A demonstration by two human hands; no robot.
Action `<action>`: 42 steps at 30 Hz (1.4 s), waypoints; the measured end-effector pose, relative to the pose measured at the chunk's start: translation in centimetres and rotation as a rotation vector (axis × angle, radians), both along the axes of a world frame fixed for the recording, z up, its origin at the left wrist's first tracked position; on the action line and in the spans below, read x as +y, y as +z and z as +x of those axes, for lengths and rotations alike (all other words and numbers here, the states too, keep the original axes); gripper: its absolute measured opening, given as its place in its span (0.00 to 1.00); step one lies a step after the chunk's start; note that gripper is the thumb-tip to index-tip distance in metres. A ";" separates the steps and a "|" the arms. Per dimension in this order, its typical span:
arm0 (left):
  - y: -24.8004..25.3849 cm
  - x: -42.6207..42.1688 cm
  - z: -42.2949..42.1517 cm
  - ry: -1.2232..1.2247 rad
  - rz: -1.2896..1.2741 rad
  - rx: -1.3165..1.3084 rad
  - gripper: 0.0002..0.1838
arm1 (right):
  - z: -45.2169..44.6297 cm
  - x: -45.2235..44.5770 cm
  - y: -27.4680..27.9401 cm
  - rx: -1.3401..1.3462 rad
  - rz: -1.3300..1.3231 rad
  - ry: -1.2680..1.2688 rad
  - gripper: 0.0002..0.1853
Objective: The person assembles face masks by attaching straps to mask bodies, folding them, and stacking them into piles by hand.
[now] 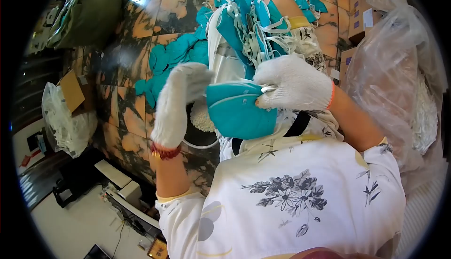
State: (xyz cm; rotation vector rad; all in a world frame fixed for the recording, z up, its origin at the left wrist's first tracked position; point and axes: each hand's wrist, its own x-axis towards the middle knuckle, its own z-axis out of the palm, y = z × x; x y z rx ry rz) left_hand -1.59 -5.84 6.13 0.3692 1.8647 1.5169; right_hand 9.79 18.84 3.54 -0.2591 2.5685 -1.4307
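Observation:
Both hands wear white knit gloves. My right hand [295, 83] is closed on the right edge of a stack of teal masks [242, 111], where white straps are pinched between its fingers. My left hand [181, 97] is raised just left of the stack, apart from it; its fingers point right and are smeared by motion. More teal masks with white straps [244, 29] lie across the lap, beyond the hands. A further heap of teal masks [176, 54] spreads over the floor at the left of the legs.
A round container with small white pieces [202, 118] stands below my left hand. Large clear plastic bags [385, 80] and cardboard boxes [361, 17] are at the right. At the left are a bagged carton [70, 118], a dark green cloth [89, 19] and a white table [61, 231].

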 end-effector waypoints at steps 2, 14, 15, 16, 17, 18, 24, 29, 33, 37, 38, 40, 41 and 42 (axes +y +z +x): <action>3.4 2.2 1.9 -0.110 -0.288 0.565 0.32 | -0.3 -0.8 -0.6 -0.013 0.070 0.051 0.19; -1.4 3.4 5.5 -0.322 -0.607 0.841 0.23 | 2.9 0.1 -0.9 0.066 -0.477 -0.276 0.24; -0.7 3.5 5.4 -0.319 -0.624 0.846 0.19 | 3.5 -0.5 -0.3 -0.052 -0.485 -0.225 0.28; -0.2 3.6 5.3 -0.322 -0.619 0.845 0.18 | 3.6 -0.7 -0.6 0.038 -0.335 -0.145 0.25; 0.2 3.7 5.2 -0.325 -0.614 0.844 0.17 | 3.6 -0.7 -0.6 0.036 -0.167 -0.141 0.21; 0.5 3.8 5.0 -0.328 -0.607 0.841 0.16 | 3.6 -0.7 -0.7 0.031 0.003 -0.136 0.17; 1.0 2.6 4.8 -0.411 -0.504 0.648 0.24 | 4.0 0.5 -2.3 0.066 -0.457 -0.053 0.07; 1.1 1.8 4.8 -0.406 -0.370 0.284 0.23 | 5.6 -1.4 1.3 -0.259 -1.239 -0.208 0.07; 2.2 1.0 6.4 -0.689 -0.285 0.445 0.22 | 8.7 -0.9 1.7 -0.467 -1.303 -0.236 0.11; 3.0 0.7 7.0 -0.894 -0.331 0.368 0.25 | 10.2 -0.1 4.8 -0.538 -0.903 -0.141 0.12; 3.0 0.5 7.1 -0.923 -0.340 0.389 0.24 | 10.3 0.3 5.4 -0.512 -0.790 -0.099 0.12; 2.9 0.1 7.4 -0.982 -0.357 0.429 0.21 | 10.4 1.1 6.1 -0.368 -0.538 0.024 0.11; 3.4 -0.7 6.7 -0.894 -0.200 0.438 0.13 | 11.2 2.1 5.9 -0.299 -0.664 -0.125 0.11; 3.9 -3.0 5.4 -0.531 -0.254 0.205 0.10 | 12.7 4.1 5.4 -0.229 -0.791 -0.275 0.12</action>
